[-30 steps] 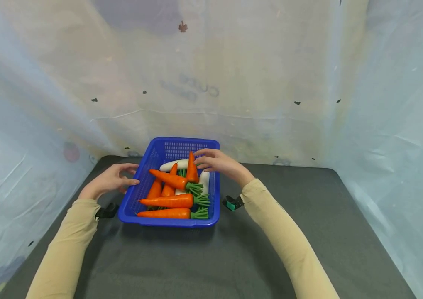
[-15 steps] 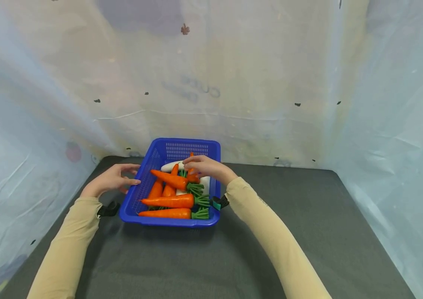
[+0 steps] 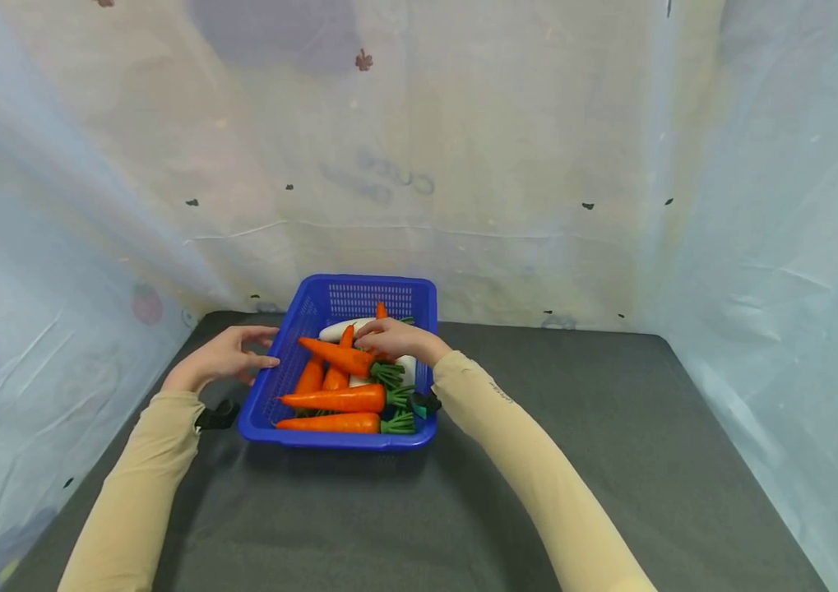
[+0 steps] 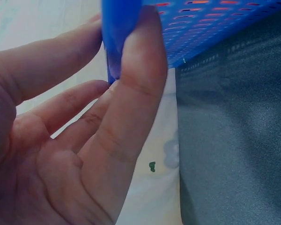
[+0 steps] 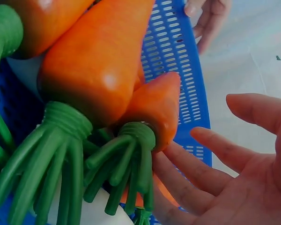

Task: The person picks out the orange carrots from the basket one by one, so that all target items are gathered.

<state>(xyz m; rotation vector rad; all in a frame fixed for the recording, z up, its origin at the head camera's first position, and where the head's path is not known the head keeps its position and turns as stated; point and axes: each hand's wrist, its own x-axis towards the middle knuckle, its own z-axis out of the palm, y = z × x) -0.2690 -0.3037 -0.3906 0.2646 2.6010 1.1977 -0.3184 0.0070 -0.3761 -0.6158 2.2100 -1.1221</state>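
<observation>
A blue plastic basket (image 3: 337, 441) holds several orange carrots with green tops and several white radishes (image 3: 335, 330). On its left rim, my left hand (image 3: 220, 358) pinches the edge between thumb and fingers; the left wrist view shows the blue rim (image 4: 119, 33) between them. My right hand (image 3: 398, 339) reaches in over the right side. Its relaxed fingers touch the thick end of a carrot (image 5: 154, 105) in the right wrist view, the thumb held apart. Two carrots, the middle one (image 3: 333, 399) and the front one (image 3: 330, 423), lie side by side near me. The right hand partly covers an upright carrot (image 3: 381, 310).
Under the basket spreads a dark grey table cloth (image 3: 537, 427). Pale plastic sheeting (image 3: 478, 164) hangs behind and along both sides of the table. Dark wrist straps (image 3: 217, 415) show at both wrists.
My right hand has moved left and down from the basket's right rim, in among the carrots, and now covers part of the upright one. The left hand stays on the rim.
</observation>
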